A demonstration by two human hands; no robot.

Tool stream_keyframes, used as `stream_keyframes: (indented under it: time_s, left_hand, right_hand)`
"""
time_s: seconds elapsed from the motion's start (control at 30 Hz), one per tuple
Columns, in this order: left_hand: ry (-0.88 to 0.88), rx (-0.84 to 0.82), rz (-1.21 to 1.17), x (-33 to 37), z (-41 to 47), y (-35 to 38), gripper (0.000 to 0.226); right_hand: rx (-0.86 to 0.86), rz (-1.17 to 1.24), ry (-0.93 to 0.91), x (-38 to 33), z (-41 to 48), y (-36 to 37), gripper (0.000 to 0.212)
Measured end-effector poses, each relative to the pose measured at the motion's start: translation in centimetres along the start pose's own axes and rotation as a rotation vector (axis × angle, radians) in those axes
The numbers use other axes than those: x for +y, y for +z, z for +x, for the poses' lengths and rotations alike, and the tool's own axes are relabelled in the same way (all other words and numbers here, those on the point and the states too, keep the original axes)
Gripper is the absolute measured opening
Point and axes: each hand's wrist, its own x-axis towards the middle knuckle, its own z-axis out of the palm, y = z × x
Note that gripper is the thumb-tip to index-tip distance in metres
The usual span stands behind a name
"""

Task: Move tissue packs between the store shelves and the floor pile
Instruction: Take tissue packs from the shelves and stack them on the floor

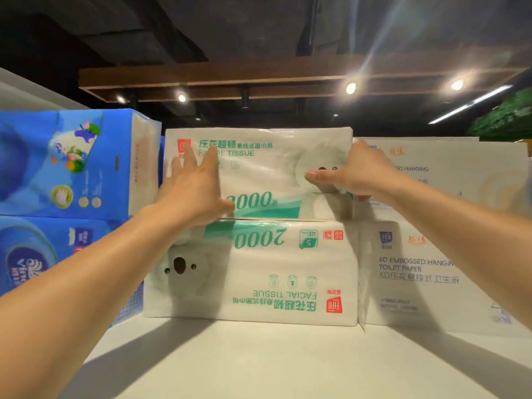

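Note:
Two white facial-tissue packs with green print stand stacked on the white shelf (259, 361). The upper pack (267, 165) sits upright on the lower pack (259, 272), whose print is upside down. My left hand (193, 188) lies flat against the left part of the upper pack's front, fingers straight and spread. My right hand (357, 174) holds the upper pack's right end, thumb across the front and fingers wrapped round the side, hidden behind it.
Blue tissue packs (72, 162) are stacked close on the left. White toilet-paper packs (426, 269) stand tight against the right side, two high. Bare shelf surface lies in front of the packs. A dark ceiling with spotlights is above.

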Motion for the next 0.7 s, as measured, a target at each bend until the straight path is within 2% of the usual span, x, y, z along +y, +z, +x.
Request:
stream_keyframes:
  time_s: [0.07,0.27,0.4,0.5,0.7]
  left_hand:
    - [0.038,0.006,-0.051,0.0,-0.9,-0.1,0.115]
    - [0.147,-0.028,-0.108,-1.4,-4.6,-1.9,0.104]
    - [0.277,-0.131,-0.089,-3.0,-8.2,-3.6,0.098]
    - [0.376,-0.212,-0.115,-4.4,-12.0,-4.8,0.096]
    - [0.571,-0.403,-0.042,-6.4,-23.5,-6.7,0.122]
  right_hand:
    - [-0.012,-0.016,0.022,-0.3,-0.6,-0.6,0.08]
    - [0.065,-0.156,-0.086,-1.6,-5.9,-3.3,0.094]
    - [-0.085,-0.196,-0.241,-4.1,-13.1,-4.4,0.085]
    - [-0.136,-0.204,-0.303,-6.2,-19.6,-4.6,0.093]
    - [-0.072,-0.129,-0.257,-8.0,-35.2,-3.8,0.095]
